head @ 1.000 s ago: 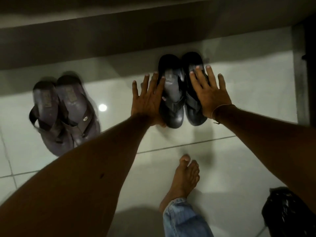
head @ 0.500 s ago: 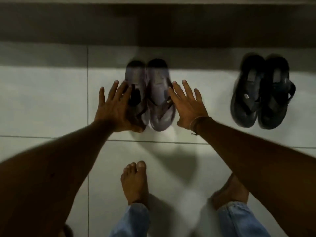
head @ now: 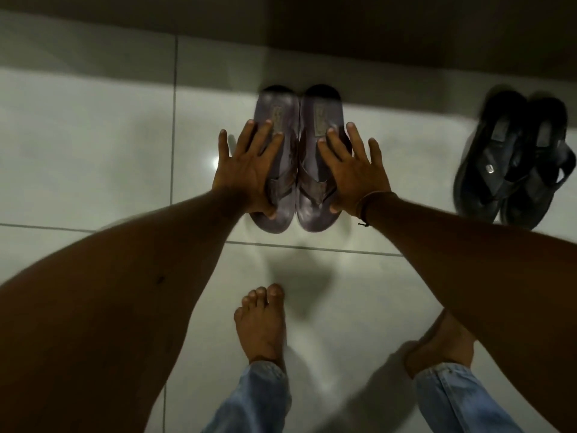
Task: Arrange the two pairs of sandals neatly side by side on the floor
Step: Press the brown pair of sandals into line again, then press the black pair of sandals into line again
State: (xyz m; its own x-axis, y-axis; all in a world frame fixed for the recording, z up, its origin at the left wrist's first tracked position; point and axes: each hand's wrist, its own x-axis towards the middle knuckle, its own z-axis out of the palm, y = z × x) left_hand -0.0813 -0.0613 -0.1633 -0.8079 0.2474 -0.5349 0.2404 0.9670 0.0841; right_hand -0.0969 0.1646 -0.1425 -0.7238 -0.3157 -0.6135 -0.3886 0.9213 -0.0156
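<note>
Looks steeply down from head height, close over the glossy pale tiled floor [head: 93,170], facing the dark wall base [head: 406,32] beyond it, bare feet [head: 260,323] at the near edge.

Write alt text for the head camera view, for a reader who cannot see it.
Seen from above, a person's left hand and right hand, fingers spread, press flat against the outer sides of a brown pair of sandals set together on a pale tiled floor. A black pair of sandals sits apart to the right, and two bare feet stand below.
</note>
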